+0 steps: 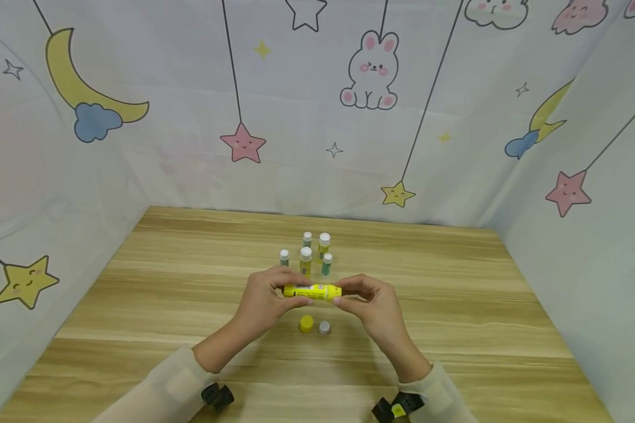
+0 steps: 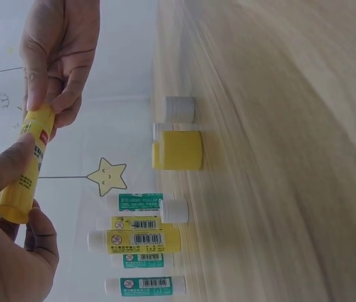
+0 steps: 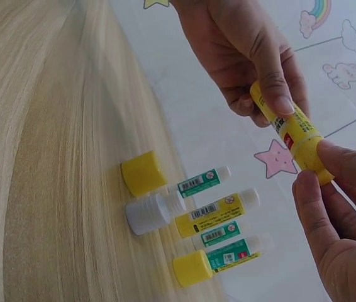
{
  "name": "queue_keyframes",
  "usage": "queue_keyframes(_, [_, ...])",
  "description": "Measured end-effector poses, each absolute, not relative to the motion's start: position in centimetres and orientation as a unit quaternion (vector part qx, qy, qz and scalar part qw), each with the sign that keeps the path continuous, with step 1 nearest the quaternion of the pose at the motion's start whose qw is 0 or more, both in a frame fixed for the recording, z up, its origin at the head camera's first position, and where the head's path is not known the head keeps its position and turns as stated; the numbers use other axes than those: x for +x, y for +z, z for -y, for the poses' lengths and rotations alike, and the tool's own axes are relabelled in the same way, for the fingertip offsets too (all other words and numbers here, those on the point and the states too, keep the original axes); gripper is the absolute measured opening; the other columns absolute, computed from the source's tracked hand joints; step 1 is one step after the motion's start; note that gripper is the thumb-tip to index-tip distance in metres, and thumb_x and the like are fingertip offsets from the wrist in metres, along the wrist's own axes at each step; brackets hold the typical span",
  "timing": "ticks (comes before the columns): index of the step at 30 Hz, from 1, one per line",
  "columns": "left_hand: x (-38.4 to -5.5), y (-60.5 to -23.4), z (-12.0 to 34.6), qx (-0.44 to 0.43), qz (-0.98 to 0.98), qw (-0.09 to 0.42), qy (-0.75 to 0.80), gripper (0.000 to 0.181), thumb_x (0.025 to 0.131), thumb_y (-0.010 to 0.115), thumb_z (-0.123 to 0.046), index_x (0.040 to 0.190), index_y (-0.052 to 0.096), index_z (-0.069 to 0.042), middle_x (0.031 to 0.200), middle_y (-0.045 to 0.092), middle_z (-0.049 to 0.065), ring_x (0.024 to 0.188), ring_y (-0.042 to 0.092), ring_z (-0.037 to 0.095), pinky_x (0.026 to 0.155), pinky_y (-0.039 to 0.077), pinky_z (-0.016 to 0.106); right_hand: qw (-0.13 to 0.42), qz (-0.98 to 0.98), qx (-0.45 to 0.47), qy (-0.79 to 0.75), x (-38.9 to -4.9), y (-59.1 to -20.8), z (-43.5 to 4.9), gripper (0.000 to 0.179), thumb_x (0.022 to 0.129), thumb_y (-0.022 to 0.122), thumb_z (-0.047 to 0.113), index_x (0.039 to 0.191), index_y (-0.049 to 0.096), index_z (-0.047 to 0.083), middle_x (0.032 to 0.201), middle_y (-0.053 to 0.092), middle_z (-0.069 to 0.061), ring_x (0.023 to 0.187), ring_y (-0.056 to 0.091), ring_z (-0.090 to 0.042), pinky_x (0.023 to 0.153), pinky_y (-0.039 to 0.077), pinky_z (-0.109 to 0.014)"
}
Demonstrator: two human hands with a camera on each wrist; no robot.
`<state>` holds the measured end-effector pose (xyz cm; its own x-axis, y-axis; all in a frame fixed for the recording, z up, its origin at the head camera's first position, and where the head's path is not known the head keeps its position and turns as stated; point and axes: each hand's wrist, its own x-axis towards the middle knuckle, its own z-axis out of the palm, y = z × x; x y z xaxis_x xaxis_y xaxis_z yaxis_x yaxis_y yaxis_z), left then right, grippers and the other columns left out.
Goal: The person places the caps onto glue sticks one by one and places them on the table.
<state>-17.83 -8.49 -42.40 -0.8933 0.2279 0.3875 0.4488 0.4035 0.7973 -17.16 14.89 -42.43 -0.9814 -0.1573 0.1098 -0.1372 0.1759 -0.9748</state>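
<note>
A yellow glue stick is held level above the table between both hands. My left hand grips its left part, thumb below and fingers above in the head view. My right hand pinches its right end between thumb and fingertips. Below it on the table sit a yellow cap and a greyish-white cap, side by side. In the right wrist view, the yellow body with its dark print shows between the two hands.
Behind the hands stand several upright glue sticks with white tops: yellow ones and smaller green ones. The wooden table meets a white printed curtain at the back and sides.
</note>
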Motion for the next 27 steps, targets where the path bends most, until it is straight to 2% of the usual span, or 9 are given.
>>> queue_keyframes(7, [-17.71,-42.35,8.43,-0.205,0.830,0.111,-0.506,0.025,0.075,0.090,-0.019,0.099,0.082,-0.019,0.103,0.074,-0.007,0.083,0.062,0.010,0.062,0.051,0.025,0.005,-0.766,-0.095,-0.636,-17.06,-42.26,-14.80,0.020,0.082,0.085,0.008,0.100,0.078,0.011,0.108,0.073,-0.006,0.100,0.069,-0.025,0.083,0.061,-0.031])
queue_keyframes(18, [-17.71,-42.48,8.28,-0.200,0.833,0.119,-0.502,0.026,0.074,0.091,-0.016,0.099,0.082,-0.016,0.101,0.074,-0.007,0.077,0.059,0.011,0.060,0.051,0.030,-0.001,-0.751,-0.092,-0.653,-16.96,-42.17,-14.50,0.018,0.082,0.084,0.005,0.099,0.079,0.007,0.106,0.075,-0.008,0.099,0.070,-0.026,0.081,0.062,-0.033])
queue_keyframes(27, [-17.70,-42.65,8.22,-0.194,0.836,0.123,-0.498,0.024,0.074,0.091,-0.018,0.097,0.082,-0.020,0.098,0.074,-0.009,0.076,0.056,0.011,0.060,0.052,0.029,-0.010,-0.748,-0.078,-0.659,-16.66,-42.15,-14.03,0.017,0.081,0.082,-0.001,0.096,0.079,0.006,0.103,0.076,-0.008,0.096,0.071,-0.025,0.080,0.062,-0.032])
